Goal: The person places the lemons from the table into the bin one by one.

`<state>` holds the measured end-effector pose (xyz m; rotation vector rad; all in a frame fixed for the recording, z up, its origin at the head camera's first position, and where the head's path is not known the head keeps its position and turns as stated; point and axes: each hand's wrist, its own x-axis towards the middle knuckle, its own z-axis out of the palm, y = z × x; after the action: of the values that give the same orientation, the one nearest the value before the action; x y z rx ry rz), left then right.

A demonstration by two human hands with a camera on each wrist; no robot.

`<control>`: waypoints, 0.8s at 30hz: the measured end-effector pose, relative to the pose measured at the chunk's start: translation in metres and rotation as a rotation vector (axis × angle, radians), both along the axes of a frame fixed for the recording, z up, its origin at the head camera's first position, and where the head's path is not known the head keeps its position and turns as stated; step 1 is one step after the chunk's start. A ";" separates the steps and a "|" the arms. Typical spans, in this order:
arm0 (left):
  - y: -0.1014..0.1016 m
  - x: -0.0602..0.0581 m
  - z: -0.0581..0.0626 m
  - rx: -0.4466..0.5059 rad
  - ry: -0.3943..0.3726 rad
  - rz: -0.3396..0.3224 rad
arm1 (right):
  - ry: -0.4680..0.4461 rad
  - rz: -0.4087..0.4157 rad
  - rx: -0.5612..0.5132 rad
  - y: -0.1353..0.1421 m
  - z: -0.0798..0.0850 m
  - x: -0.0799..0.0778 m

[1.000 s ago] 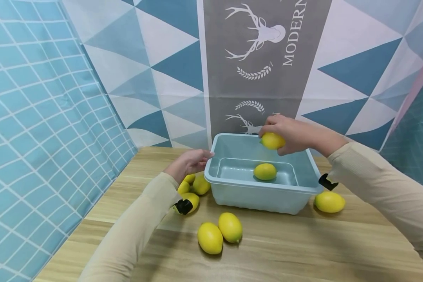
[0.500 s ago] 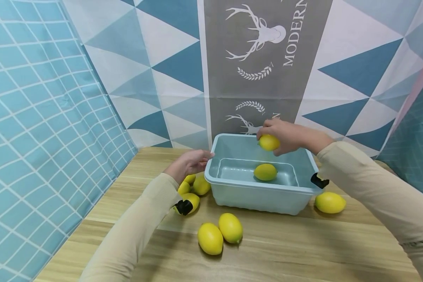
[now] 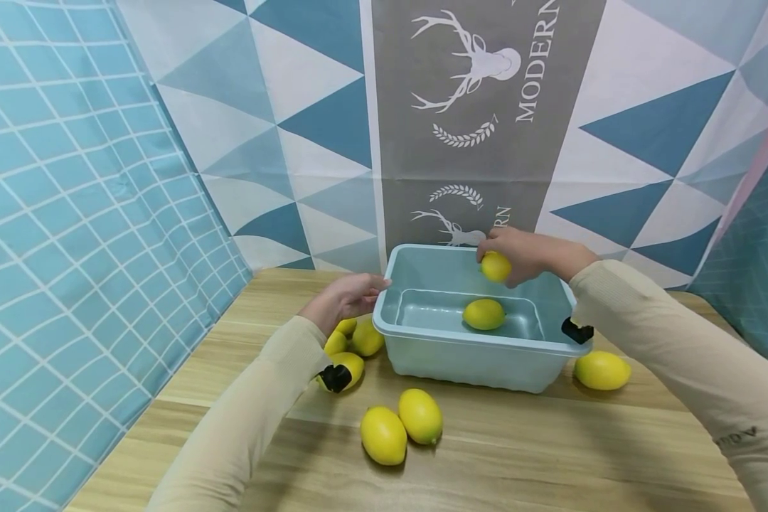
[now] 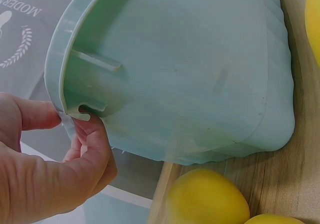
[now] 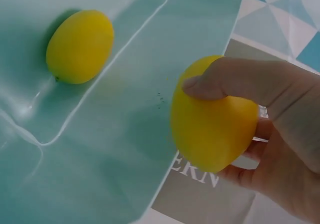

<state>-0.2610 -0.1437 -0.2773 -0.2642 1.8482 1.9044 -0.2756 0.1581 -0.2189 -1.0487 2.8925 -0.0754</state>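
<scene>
Right of centre in the head view, the right hand (image 3: 521,257) grips a yellow lemon (image 3: 496,267) above the far side of the pale blue tub (image 3: 473,361). The left hand (image 3: 344,300) pinches the tub's left rim. A second lemon (image 3: 484,314) lies inside. On the counter (image 3: 518,448), a lemon pair (image 3: 384,436) sits at lower centre, more lemons (image 3: 367,338) left of the tub.

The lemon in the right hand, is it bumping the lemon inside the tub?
Apart. The right wrist view shows a stretch of the tub between the held lemon and the lemon lying inside.
</scene>
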 end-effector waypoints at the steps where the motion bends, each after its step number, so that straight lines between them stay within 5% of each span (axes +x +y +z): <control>1: 0.000 0.000 0.000 0.000 0.000 -0.002 | -0.009 -0.003 0.010 0.001 -0.001 -0.001; 15: 0.000 0.001 -0.001 -0.001 0.005 -0.009 | -0.257 -0.196 0.147 0.010 -0.007 -0.005; 24: 0.000 0.000 -0.001 -0.009 0.009 -0.004 | -0.309 -0.226 0.156 0.015 -0.008 -0.009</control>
<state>-0.2609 -0.1434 -0.2780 -0.2548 1.8620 1.8982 -0.2842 0.1735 -0.2265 -0.6204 2.6697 -0.0197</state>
